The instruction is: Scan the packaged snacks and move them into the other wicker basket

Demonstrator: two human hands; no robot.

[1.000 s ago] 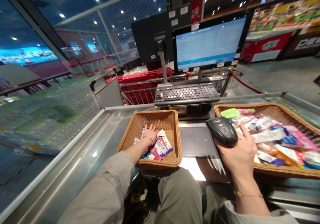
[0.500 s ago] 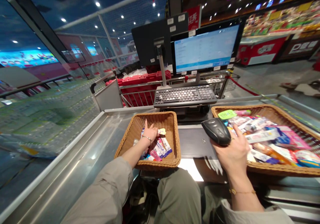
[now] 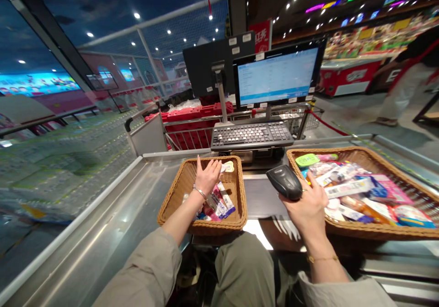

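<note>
My left hand point(image 3: 208, 176) is over the left wicker basket point(image 3: 169, 193), its fingers closed on a small white item with a pale yellow-green end point(image 3: 227, 166). The exact kind is too small to make out. Below the hand, several small packets point(image 3: 221, 201) in purple, white and pink lie in that basket. My right hand point(image 3: 307, 206) grips a black barcode scanner point(image 3: 285, 181) over the counter, between the two baskets. The scanner's head points left. Beside that hand, a larger wicker basket point(image 3: 363, 150) holds many mixed packaged goods point(image 3: 356, 188).
A keyboard point(image 3: 252, 134) and a lit monitor point(image 3: 277, 76) stand behind the baskets, with a second screen's dark back point(image 3: 209, 67) beside them. The metal counter point(image 3: 113, 234) runs along the left. Behind is a shopping cart point(image 3: 188, 133). A person point(image 3: 408, 78) stands far right.
My left hand has risen and moved slightly away from me, carrying the pale item up from the packets. The scanner in my right hand has shifted a little left and down in view.
</note>
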